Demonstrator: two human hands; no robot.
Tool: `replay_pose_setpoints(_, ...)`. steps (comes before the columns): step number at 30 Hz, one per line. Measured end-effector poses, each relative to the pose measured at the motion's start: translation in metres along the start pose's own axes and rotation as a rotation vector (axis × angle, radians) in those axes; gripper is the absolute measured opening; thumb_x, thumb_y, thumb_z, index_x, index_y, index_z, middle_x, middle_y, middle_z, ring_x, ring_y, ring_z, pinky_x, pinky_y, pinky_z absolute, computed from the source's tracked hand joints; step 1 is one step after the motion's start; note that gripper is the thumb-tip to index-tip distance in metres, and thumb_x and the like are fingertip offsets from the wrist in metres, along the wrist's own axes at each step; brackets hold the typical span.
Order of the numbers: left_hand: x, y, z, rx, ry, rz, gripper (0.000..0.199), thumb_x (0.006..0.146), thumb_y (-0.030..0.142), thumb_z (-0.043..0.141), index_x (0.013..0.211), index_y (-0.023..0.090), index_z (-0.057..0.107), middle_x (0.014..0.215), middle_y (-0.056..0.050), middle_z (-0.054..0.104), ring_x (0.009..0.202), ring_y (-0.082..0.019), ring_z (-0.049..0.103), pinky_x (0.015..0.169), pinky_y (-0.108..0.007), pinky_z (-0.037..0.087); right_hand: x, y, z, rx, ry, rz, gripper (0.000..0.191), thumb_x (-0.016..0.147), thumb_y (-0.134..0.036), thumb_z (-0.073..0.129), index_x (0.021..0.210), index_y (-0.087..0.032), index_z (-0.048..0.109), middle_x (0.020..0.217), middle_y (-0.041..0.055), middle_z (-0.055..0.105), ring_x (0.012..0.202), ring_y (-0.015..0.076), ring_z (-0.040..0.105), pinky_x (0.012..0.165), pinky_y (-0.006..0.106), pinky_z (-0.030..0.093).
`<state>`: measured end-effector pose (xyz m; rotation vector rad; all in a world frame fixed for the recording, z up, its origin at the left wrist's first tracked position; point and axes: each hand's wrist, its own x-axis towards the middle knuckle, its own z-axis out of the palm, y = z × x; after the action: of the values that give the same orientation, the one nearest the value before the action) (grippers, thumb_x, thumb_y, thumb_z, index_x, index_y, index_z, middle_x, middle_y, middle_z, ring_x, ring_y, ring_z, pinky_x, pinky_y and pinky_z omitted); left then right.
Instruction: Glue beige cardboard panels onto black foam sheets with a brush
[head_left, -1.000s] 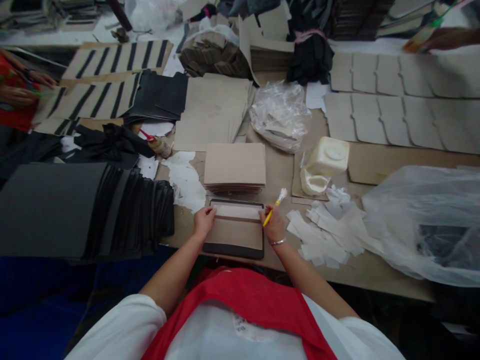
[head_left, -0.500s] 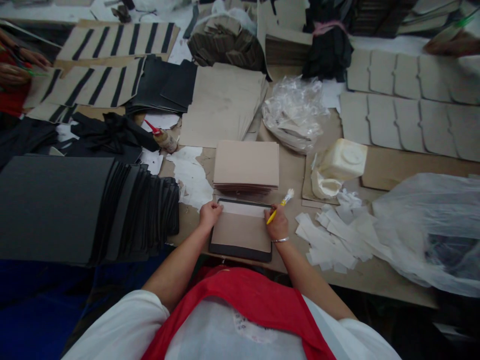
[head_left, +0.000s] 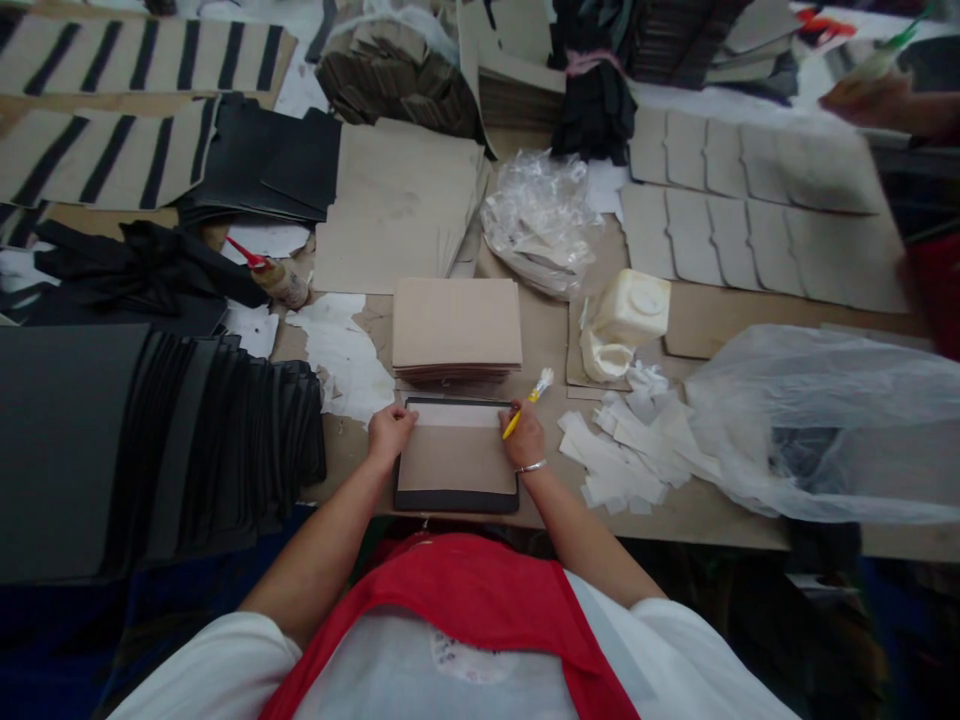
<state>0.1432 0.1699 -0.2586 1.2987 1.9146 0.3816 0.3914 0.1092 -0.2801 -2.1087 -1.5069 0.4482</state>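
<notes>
A black-edged panel (head_left: 457, 501) with a tan board (head_left: 456, 460) on its face lies at the table's front edge. Along the board's upper part runs a white paper strip (head_left: 461, 414). My left hand (head_left: 390, 432) is closed, its fingers pinched at the strip's left end. At the other end, my right hand (head_left: 523, 437) grips a yellow brush (head_left: 529, 402) whose pale bristles point up and away; its fingertips touch the panel's right edge. Just beyond the panel sits a stack of tan boards (head_left: 457, 322).
Left of me is a large stack of dark panels (head_left: 67, 450). To the right lie loose white strips (head_left: 622, 450), a cut-open white plastic jug (head_left: 634, 308) and a clear plastic bag (head_left: 832, 420). A red-tipped glue bottle (head_left: 281, 282) lies at left. Another person's hand (head_left: 874, 100) shows at far right.
The view has swung right, so everything sits further left. Both my hands stay at the strip's ends, brush still in the right. The other person at the left has left the view.
</notes>
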Motion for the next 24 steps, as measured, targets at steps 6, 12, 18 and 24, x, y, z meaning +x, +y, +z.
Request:
replay_pose_setpoints(6, -0.007, 0.002, -0.005, 0.181, 0.123, 0.118, 0.02, 0.074, 0.034, 0.062, 0.082, 0.016, 0.062, 0.084, -0.008, 0.065, 0.082, -0.021, 0.06, 0.073, -0.03, 0.044, 0.0, 0.005, -0.002, -0.05, 0.079, -0.055, 0.034, 0.085, -0.034, 0.05, 0.111, -0.013, 0.048, 0.09, 0.0108, 0.064, 0.081, 0.0223, 0.062, 0.073, 0.035, 0.05)
replay_pose_setpoints(12, -0.047, 0.012, 0.032, 0.602, -0.043, 0.809, 0.053, 0.089, 0.037, 0.041, 0.137, 0.016, 0.038, 0.145, -0.013, 0.037, 0.136, -0.023, 0.028, 0.112, -0.043, 0.019, -0.017, 0.012, 0.003, -0.046, 0.21, -0.266, 0.027, 0.089, -0.03, 0.044, 0.111, -0.014, 0.049, 0.098, 0.0118, 0.064, 0.091, 0.0219, 0.06, 0.083, 0.038, 0.048)
replay_pose_setpoints(18, -0.051, 0.006, 0.025, 0.799, -0.169, 0.62, 0.075, 0.086, 0.055, 0.042, 0.143, 0.009, 0.029, 0.151, -0.017, 0.023, 0.14, -0.029, 0.019, 0.114, -0.049, 0.014, -0.029, 0.012, 0.005, -0.036, 0.115, -0.419, 0.028, 0.088, -0.024, 0.042, 0.113, -0.014, 0.051, 0.108, 0.014, 0.063, 0.098, 0.0233, 0.058, 0.086, 0.04, 0.047)
replay_pose_setpoints(24, -0.112, -0.004, -0.084, 0.649, 0.084, 0.819, 0.043, 0.087, 0.036, 0.051, 0.123, 0.013, 0.053, 0.114, -0.015, 0.063, 0.107, -0.023, 0.058, 0.091, -0.035, 0.046, -0.03, 0.003, -0.03, 0.024, 0.206, -0.371, 0.042, 0.088, -0.043, 0.043, 0.114, -0.011, 0.056, 0.101, 0.0148, 0.062, 0.087, 0.0255, 0.06, 0.078, 0.042, 0.049)
